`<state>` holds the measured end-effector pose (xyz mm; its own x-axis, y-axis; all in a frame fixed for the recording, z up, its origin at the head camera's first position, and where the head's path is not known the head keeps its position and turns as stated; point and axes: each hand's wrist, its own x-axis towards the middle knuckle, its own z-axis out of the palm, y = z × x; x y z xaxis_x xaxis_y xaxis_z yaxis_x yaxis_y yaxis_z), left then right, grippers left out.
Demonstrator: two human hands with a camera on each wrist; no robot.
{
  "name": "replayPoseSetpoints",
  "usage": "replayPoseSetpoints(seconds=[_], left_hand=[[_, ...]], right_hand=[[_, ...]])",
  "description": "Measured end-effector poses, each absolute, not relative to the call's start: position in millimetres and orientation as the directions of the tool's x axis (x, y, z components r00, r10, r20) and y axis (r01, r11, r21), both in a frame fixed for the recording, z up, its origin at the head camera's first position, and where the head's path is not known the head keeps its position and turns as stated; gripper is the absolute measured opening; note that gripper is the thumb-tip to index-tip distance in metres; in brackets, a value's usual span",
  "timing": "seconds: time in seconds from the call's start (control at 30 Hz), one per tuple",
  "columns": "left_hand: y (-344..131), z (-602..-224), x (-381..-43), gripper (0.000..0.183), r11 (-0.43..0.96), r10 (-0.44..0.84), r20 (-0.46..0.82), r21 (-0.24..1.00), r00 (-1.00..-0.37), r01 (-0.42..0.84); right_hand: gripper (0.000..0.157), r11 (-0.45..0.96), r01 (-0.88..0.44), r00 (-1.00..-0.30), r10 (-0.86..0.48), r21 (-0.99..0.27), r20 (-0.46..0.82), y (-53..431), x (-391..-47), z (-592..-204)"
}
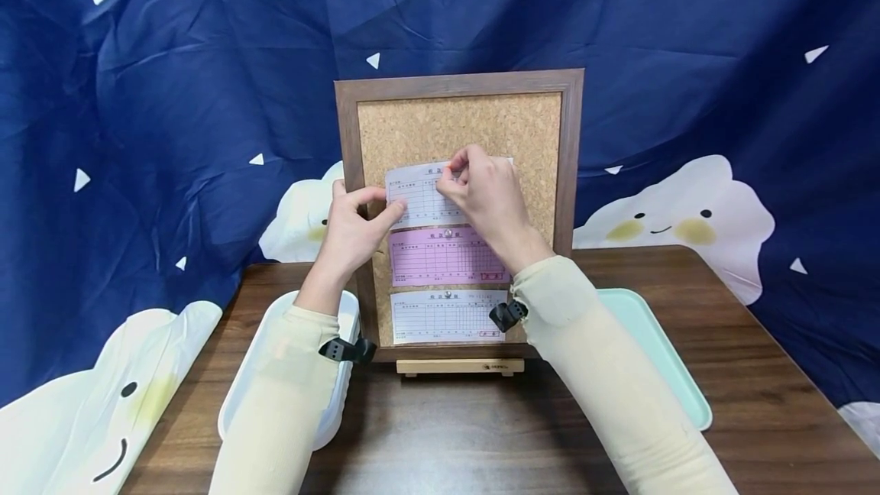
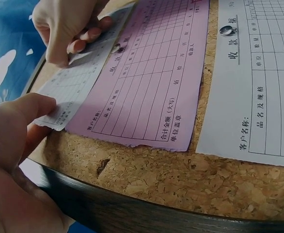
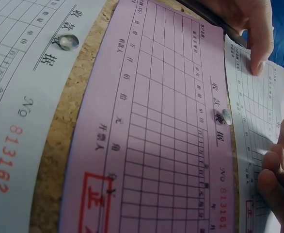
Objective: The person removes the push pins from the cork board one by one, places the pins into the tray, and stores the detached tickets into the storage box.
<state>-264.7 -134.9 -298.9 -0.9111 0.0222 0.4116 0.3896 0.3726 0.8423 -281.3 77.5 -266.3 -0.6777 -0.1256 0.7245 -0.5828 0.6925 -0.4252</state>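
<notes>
A white receipt slip [image 1: 419, 201] lies against the cork board [image 1: 467, 124]. My left hand [image 1: 354, 228] pinches its left edge between thumb and fingers. At the slip's printed heading, my right hand [image 1: 490, 186] has thumb and index finger pinched together; a small orange spot shows there, and the pin they seem to hold is mostly hidden. Below hangs a pink receipt slip [image 1: 440, 258], fixed by a clear round-headed pushpin [image 3: 226, 116]. A second white slip [image 1: 440, 319] hangs lowest, with its own clear pushpin [image 3: 69, 42].
The board's brown wooden frame [image 1: 572, 166] stands on a light wooden ledge [image 1: 461, 367] on the dark wood table [image 1: 440, 441]. A white tray [image 1: 237, 396] sits left, partly under my forearm. Right of the board is a mint tray [image 1: 653, 350]. A blue curtain hangs behind.
</notes>
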Motion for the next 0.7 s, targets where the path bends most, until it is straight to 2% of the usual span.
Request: replayPoseSetpoints(seconds=[0.7], left_hand=[[-135.3,-297.9,-263.9,0.027,0.368,0.020,0.402,0.849,-0.916,0.380]], right_hand=[[0.011,0.667,-0.598,-0.680,-0.129,-0.444,0.722,79.2,-283.0,-267.6]])
